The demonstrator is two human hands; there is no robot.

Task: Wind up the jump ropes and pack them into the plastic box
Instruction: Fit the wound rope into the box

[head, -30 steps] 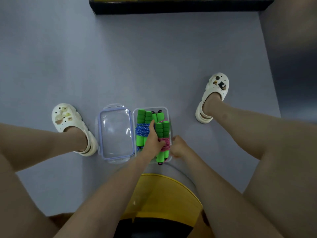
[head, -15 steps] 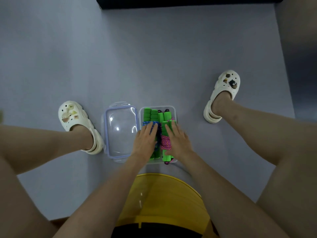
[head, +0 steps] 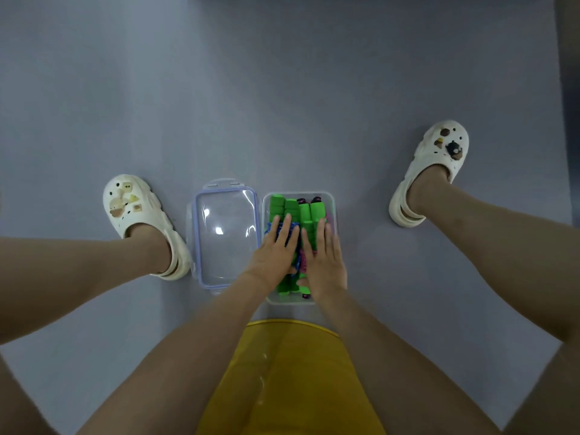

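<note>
Clear rectangular plastic box (head: 292,300) sits on the grey floor (head: 282,105) between the seated person's feet. It is packed with the wound jump ropes with green foam handles (head: 290,208), handles lying lengthwise side by side. A blue cord (head: 294,228) shows between the left fingers and a pink cord (head: 303,258) in the gap between the two hands.

Left hand (head: 276,252): flat, palm down, fingers straight and slightly spread, lying on the left half of the bundle.

Right hand (head: 324,259): also flat, fingers straight, lying on the right half. Neither hand curls around anything. The green handle ends stick out beyond the fingertips and below the wrists.

Clear lid with lilac rim (head: 226,246) lies flat on the floor, touching the box's left side.

White clogs with charms: left (head: 135,211), right (head: 436,164), well apart on either side of the box.
</note>
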